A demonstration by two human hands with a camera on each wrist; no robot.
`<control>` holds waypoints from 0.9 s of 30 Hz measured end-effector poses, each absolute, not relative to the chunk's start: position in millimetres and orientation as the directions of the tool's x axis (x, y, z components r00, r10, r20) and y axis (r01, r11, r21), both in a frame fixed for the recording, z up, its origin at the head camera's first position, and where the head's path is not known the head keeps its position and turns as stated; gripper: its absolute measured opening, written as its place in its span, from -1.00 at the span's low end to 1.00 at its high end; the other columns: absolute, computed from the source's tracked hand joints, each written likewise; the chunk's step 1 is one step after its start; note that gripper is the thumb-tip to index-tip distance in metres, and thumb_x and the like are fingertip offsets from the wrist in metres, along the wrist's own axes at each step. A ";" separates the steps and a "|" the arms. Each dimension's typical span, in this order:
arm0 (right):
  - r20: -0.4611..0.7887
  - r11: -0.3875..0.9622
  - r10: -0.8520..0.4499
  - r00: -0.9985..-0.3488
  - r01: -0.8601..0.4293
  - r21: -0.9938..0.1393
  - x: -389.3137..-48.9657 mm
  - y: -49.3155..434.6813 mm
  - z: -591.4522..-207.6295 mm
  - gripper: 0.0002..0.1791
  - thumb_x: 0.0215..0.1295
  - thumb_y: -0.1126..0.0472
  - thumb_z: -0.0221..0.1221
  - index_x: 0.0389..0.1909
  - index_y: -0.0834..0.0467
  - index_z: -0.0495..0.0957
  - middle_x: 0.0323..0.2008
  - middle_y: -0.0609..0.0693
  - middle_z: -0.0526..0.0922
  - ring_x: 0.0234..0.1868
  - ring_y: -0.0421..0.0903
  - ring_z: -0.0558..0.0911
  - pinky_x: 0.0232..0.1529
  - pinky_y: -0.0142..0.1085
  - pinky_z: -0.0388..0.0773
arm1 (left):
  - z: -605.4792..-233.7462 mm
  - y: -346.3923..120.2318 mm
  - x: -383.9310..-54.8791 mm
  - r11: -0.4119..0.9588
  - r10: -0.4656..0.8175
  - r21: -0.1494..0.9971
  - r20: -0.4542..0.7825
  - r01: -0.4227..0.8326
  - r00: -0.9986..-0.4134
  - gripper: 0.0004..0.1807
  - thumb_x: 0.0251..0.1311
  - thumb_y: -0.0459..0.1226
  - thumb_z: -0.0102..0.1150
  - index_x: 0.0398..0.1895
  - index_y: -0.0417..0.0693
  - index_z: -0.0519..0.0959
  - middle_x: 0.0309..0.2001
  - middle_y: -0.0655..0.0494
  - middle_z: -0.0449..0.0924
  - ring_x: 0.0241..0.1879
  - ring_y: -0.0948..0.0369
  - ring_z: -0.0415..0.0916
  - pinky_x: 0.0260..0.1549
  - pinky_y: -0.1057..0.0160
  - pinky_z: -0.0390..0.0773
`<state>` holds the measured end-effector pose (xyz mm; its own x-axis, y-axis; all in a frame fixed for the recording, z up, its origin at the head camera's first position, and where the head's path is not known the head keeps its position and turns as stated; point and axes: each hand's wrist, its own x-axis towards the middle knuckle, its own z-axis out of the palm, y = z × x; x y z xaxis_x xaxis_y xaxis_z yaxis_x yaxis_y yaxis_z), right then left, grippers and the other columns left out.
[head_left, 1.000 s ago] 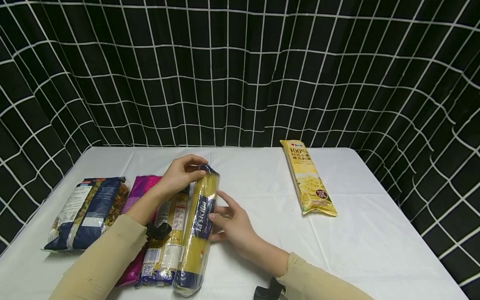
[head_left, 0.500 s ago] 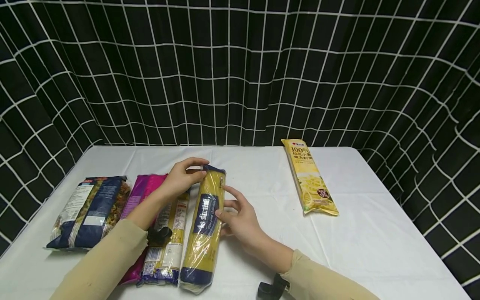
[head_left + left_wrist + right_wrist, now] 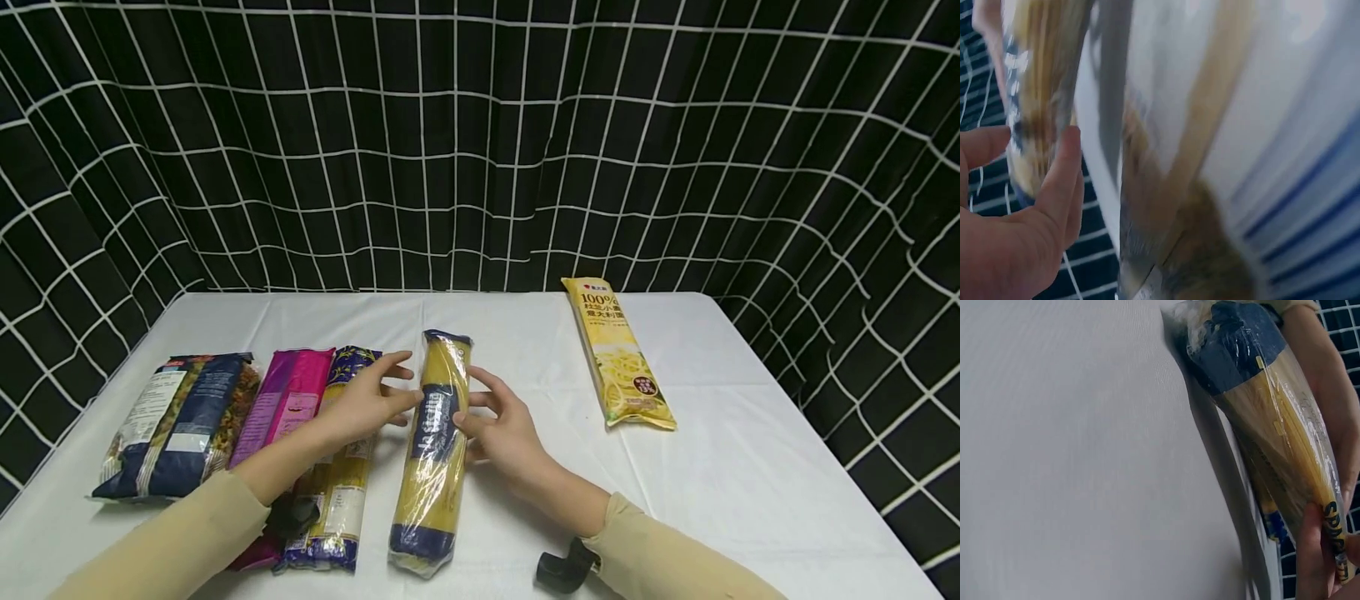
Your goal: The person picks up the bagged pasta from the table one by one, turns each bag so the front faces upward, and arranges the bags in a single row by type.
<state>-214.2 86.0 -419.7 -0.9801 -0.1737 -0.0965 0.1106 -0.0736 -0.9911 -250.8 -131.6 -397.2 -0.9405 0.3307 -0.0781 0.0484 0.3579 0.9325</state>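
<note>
A clear pack of spaghetti [image 3: 431, 479] with a dark blue label stands near the table's middle, its long side running away from me. My right hand [image 3: 510, 429] holds it by its right side, thumb on the label and fingers behind the edge. In the right wrist view, fingers [image 3: 1311, 556] lie against the wrapper. To the pack's left, my left hand [image 3: 371, 404] has its fingers spread and loose, thumb tip right at the pack's left edge. The left wrist view shows that hand's fingers [image 3: 1063, 175] close around the pack's end.
Under my left forearm lie a blue and yellow pasta pack [image 3: 345, 508] and a pink bag [image 3: 296, 375]. A navy bag of coloured pasta [image 3: 180, 425] is farther left. A yellow noodle pack [image 3: 618, 358] lies at the back right on the white tablecloth [image 3: 720, 467].
The spaghetti pack has moved right, away from the blue and yellow pack, and its label has turned to face up. My left hand has let go of its top end and come down.
</note>
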 end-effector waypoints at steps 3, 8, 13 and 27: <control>-0.095 -0.066 -0.164 -0.982 0.107 -0.992 -215.4 89.8 -419.2 -0.20 0.36 0.48 0.20 0.58 0.02 0.24 0.14 0.25 0.55 -0.28 -0.07 0.75 -0.42 -0.18 0.75 | -397.7 -126.4 -243.2 0.355 0.354 0.935 -0.125 0.009 -0.927 -0.19 0.42 -0.27 0.25 0.61 -0.24 0.11 0.34 -0.36 0.40 0.06 -0.11 0.65 -0.16 0.09 0.76; -0.101 -0.051 -0.171 -0.980 0.111 -0.992 -215.1 93.0 -420.4 -0.19 0.36 0.46 0.21 0.59 0.03 0.24 0.15 0.26 0.53 -0.31 -0.10 0.72 -0.43 -0.20 0.74 | -401.2 -117.7 -238.1 0.313 0.359 0.948 -0.168 -0.051 -0.918 -0.21 0.38 -0.32 0.29 0.59 -0.23 0.17 0.28 -0.37 0.43 -0.02 -0.09 0.68 -0.19 0.03 0.77; -0.108 -0.043 -0.178 -0.978 0.117 -0.992 -214.3 95.2 -423.6 -0.19 0.37 0.43 0.23 0.60 0.07 0.21 0.17 0.29 0.50 -0.28 -0.08 0.72 -0.32 -0.13 0.77 | -405.3 -111.3 -241.1 0.329 0.343 0.942 -0.182 -0.064 -0.921 -0.20 0.32 -0.38 0.33 0.58 -0.24 0.21 0.25 -0.35 0.47 -0.07 -0.06 0.70 -0.22 0.05 0.77; -0.107 -0.079 -0.103 -0.989 0.115 -0.990 -222.1 111.9 -421.6 -0.11 0.26 0.54 0.22 0.61 0.12 0.19 0.24 0.30 0.43 -0.18 -0.07 0.72 -0.18 -0.12 0.77 | -395.0 -84.8 -263.6 0.277 0.301 0.958 -0.156 -0.071 -0.941 -0.22 0.26 -0.53 0.27 0.56 -0.22 0.27 0.27 -0.33 0.49 -0.04 -0.08 0.70 -0.21 0.10 0.77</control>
<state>-222.1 111.9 -421.6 -0.9889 -0.1029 -0.1069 0.1152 -0.0786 -0.9902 -263.6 -84.8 -395.0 -0.9406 0.3014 -0.1563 -0.0706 0.2766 0.9584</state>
